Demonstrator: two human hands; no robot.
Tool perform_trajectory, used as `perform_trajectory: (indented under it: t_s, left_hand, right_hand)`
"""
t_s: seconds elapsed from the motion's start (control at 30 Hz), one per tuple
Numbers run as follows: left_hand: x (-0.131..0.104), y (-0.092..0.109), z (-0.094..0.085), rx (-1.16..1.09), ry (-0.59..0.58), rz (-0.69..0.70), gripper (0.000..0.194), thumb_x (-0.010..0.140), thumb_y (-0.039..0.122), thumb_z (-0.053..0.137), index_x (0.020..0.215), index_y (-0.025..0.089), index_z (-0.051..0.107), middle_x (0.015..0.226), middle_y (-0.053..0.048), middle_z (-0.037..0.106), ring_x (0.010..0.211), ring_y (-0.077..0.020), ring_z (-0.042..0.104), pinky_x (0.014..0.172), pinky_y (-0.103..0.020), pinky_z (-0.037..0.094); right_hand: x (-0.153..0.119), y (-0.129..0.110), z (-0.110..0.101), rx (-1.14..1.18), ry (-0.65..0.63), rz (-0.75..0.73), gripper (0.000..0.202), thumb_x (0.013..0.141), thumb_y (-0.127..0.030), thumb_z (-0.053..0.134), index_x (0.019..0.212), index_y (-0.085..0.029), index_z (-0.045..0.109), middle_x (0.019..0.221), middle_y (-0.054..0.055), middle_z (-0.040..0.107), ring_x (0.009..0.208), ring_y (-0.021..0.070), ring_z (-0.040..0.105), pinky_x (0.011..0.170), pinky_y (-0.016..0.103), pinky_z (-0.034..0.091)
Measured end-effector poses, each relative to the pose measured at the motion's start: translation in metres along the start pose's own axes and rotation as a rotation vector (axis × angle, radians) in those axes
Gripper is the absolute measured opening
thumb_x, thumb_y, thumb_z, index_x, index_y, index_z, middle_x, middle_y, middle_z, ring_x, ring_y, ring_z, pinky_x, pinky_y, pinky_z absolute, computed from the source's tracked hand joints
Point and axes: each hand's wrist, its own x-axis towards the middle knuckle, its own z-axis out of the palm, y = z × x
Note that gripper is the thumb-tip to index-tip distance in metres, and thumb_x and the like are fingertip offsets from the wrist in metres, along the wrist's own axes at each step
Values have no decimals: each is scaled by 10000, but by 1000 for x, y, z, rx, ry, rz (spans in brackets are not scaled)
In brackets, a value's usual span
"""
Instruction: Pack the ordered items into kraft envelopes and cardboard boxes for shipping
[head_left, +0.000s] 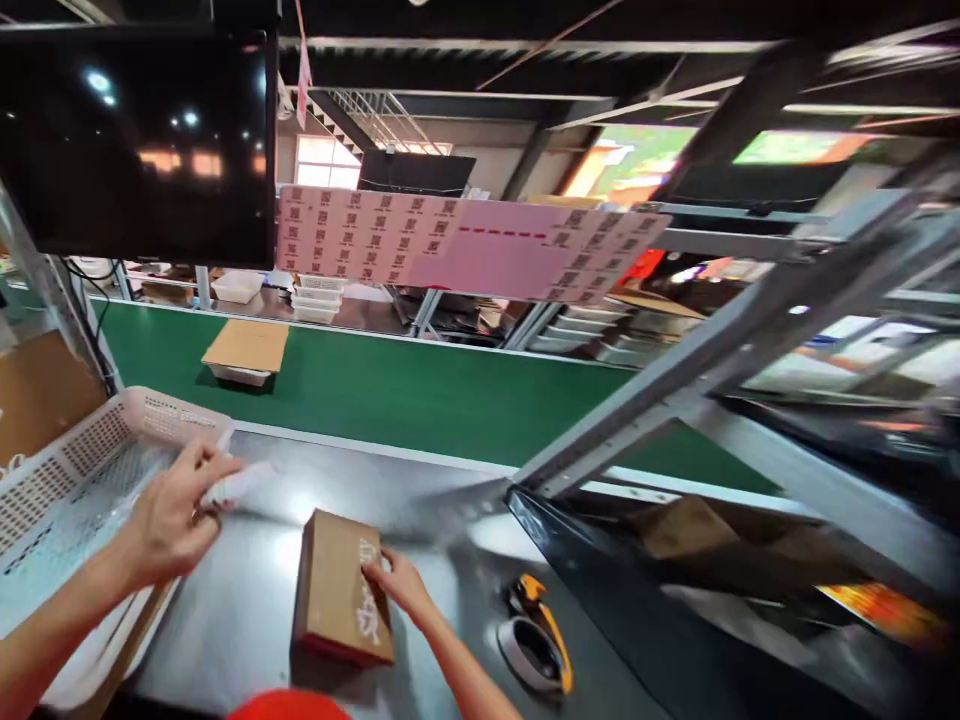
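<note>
My left hand (176,510) is closed around a small whitish plastic packet (238,484), blurred by motion, above the metal table beside a white perforated basket (97,437). Clear plastic bags (67,540) lie inside that basket. On the table stands a brown cardboard box (341,585) with white lettering on its face. My right hand (397,580) grips the box by its right edge, fingers partly hidden behind it. To the right of this hand lies an orange tape dispenser (551,630) with a roll of tape (529,652).
Behind the metal table (442,490) runs a green conveyor belt (420,385), carrying a white tray topped with cardboard (247,346). A dark monitor (135,150) hangs upper left. A pink sheet of printed codes (480,245) spans the frame. Metal struts (637,410) and black plastic (570,570) border the right.
</note>
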Motion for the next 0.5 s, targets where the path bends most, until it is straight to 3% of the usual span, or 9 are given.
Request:
perform_trajectory:
  t_s: [0.07, 0.13, 0.17, 0.23, 0.3, 0.37, 0.43, 0.5]
  left_hand:
    - [-21, 26, 36, -100, -148, 180, 690, 713, 258, 590, 1374, 448, 649, 1285, -43, 633, 1046, -320, 630, 958, -412, 552]
    - [-28, 41, 84, -104, -321, 307, 689, 702, 244, 635, 1356, 463, 639, 1288, -62, 630, 978, -321, 640, 882, -452, 566]
    - [-27, 44, 109, -99, -383, 356, 636, 717, 240, 643, 1322, 435, 649, 1279, -80, 634, 996, -330, 642, 867, -467, 565]
    - [-15, 46, 154, -96, -462, 413, 587, 729, 238, 654, 1296, 385, 633, 1320, -113, 625, 1097, -363, 640, 882, -495, 562]
    - [-1, 42, 186, -130, -467, 410, 564, 719, 238, 661, 1268, 361, 611, 1340, -136, 619, 1184, -388, 623, 931, -530, 546]
    - [10, 37, 206, -268, -425, 352, 532, 688, 246, 681, 1201, 357, 598, 1263, -131, 645, 1132, -370, 644, 917, -524, 544]
    - [16, 35, 219, -547, -327, 205, 503, 691, 278, 689, 1176, 347, 575, 1177, -105, 667, 969, -303, 672, 824, -467, 555]
    - [19, 35, 231, -872, -152, -22, 498, 734, 343, 695, 1210, 308, 549, 1185, -85, 676, 822, -219, 665, 738, -390, 550]
  right_hand:
    - [-5, -2, -4, 76, 57, 79, 579, 847, -646, 560, 1126, -192, 787, 1173, 171, 799, 1219, 447, 706, 1061, 647, 521]
    - [-12, -14, -12, 308, 52, 72, 665, 884, -710, 508, 1185, -183, 779, 1273, 187, 774, 1285, 418, 675, 1137, 619, 479]
    - [-17, -23, -17, 461, -4, 51, 683, 892, -728, 510, 1210, -184, 776, 1271, 183, 777, 1262, 393, 689, 1138, 590, 485]
    - [-25, -43, -27, 683, -249, -19, 660, 809, -705, 684, 1222, -198, 776, 1173, 143, 806, 1150, 355, 727, 1075, 535, 530]
    - [-32, -59, -34, 729, -537, -96, 605, 627, -562, 876, 1117, -215, 800, 1018, 61, 806, 998, 301, 728, 962, 457, 562]
    - [-38, -66, -34, 698, -661, -108, 439, 557, -457, 897, 904, -208, 795, 826, -16, 735, 804, 213, 664, 812, 360, 544]
    - [-41, -65, -30, 708, -546, -57, 312, 631, -465, 833, 752, -194, 734, 712, -36, 654, 696, 157, 571, 714, 300, 480]
    - [-44, -59, -23, 731, -358, -24, 308, 716, -490, 766, 725, -190, 698, 701, -16, 646, 689, 153, 542, 681, 284, 440]
